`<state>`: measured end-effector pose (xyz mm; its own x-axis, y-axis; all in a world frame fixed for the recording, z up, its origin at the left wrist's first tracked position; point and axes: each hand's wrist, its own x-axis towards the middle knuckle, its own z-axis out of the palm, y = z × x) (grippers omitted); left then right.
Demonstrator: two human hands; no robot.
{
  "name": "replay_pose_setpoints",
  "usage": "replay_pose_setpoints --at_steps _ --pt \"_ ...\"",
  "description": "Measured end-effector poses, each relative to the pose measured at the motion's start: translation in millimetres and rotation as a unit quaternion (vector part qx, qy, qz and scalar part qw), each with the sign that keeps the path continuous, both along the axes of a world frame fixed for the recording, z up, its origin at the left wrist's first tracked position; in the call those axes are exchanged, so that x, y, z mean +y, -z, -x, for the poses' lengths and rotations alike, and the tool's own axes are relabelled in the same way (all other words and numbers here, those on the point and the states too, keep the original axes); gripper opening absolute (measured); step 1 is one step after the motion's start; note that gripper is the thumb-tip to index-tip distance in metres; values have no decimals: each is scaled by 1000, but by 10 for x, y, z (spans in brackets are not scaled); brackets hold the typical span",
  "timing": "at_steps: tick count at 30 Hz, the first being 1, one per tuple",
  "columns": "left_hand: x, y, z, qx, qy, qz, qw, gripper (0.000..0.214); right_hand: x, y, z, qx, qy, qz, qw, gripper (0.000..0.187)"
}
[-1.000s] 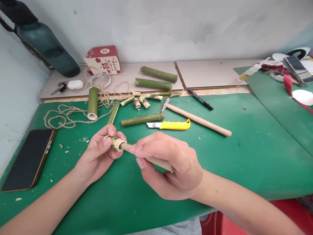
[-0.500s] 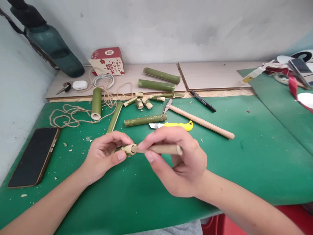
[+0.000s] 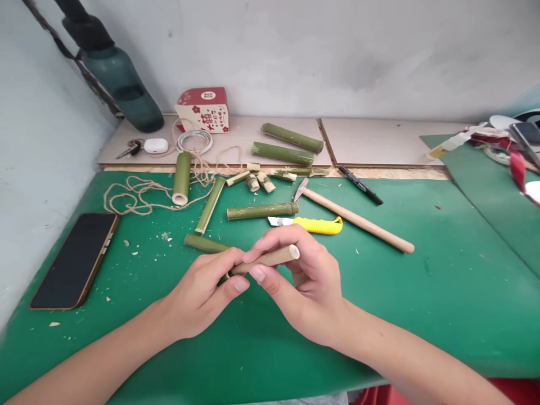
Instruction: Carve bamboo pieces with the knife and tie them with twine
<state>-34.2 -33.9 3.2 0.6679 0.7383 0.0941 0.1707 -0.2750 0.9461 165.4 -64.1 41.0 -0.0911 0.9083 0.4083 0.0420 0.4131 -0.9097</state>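
Observation:
My left hand (image 3: 206,287) is closed with thumb and fingers around a short bamboo tube (image 3: 225,278), of which only a dark green edge shows. My right hand (image 3: 295,281) pinches a pale round wooden stick (image 3: 274,258) between thumb and fingers. The stick's far left end meets the left fingertips at the tube; how deep it sits there is hidden. Just beyond the left hand a green bamboo length (image 3: 206,243) shows, partly covered; whether it is held or lying down I cannot tell. A yellow utility knife (image 3: 318,225) lies behind the right hand.
Behind the hands lie a hammer (image 3: 358,219), a bamboo piece (image 3: 261,211), several small offcuts (image 3: 265,181) and a black marker (image 3: 360,184). A phone (image 3: 76,261), twine (image 3: 126,197) and an upright-looking bamboo tube (image 3: 181,177) are left. A bottle (image 3: 122,84) stands at the wall.
My hands have come together: the left hand now covers the tube, whose open end showed before. The stick's near end tilts more upward. The view has shifted slightly left.

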Motion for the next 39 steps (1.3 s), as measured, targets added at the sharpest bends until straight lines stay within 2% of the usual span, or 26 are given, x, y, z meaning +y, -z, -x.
replay_pose_setpoints --at_steps 3,5,6,8,9,11,12,14,16,19,22,25,27,28,30,32,33,35,39 --pt "5 12 -6 9 -20 3 1000 15 53 -31 -34 -3 -33 14 999 15" --pt "13 5 -5 6 -47 8 999 16 170 -59 -178 -35 -48 18 998 25" --pt "19 -1 -2 3 -62 13 998 17 253 -67 -294 -66 -35 21 997 34" --pt "33 -12 7 -9 -93 35 995 22 446 -56 -597 -170 66 35 983 41" --pt "42 -14 11 -19 -108 51 993 25 544 -33 -766 -251 147 41 956 35" --pt "62 -10 15 -46 -133 94 986 30 715 38 -1088 -437 232 87 865 28" --pt "75 -5 16 -56 -142 114 982 32 779 79 -1219 -501 237 119 824 27" --pt "105 7 18 -60 -149 132 978 35 863 152 -1391 -572 205 186 772 24" --pt "148 13 32 -34 -152 106 982 35 894 194 -1443 -602 168 231 746 21" --pt "235 -4 80 35 -163 -13 986 23 879 195 -1403 -630 148 237 724 18" --pt "328 -44 139 94 -176 -113 973 16 837 145 -1375 -653 150 217 710 20" --pt "387 -65 175 121 -179 -144 966 20 796 56 -1365 -658 180 212 699 23" --pt "401 -59 181 131 -176 -155 963 22 759 -20 -1314 -639 230 189 709 24" --pt "401 -52 180 136 -173 -159 962 22 733 -57 -1267 -618 249 166 727 26" --pt "394 -34 174 143 -166 -167 961 21 658 -123 -1134 -548 252 99 791 29" --pt "385 -18 168 143 -160 -178 960 22 558 -167 -979 -462 214 28 860 31" --pt "382 -13 166 143 -159 -185 959 23 504 -179 -906 -425 197 -4 883 31" --pt "379 -9 165 144 -160 -197 957 24 403 -185 -786 -366 196 -60 908 27" --pt "386 -15 167 162 -164 -227 946 25 286 -164 -668 -259 260 -122 922 27"
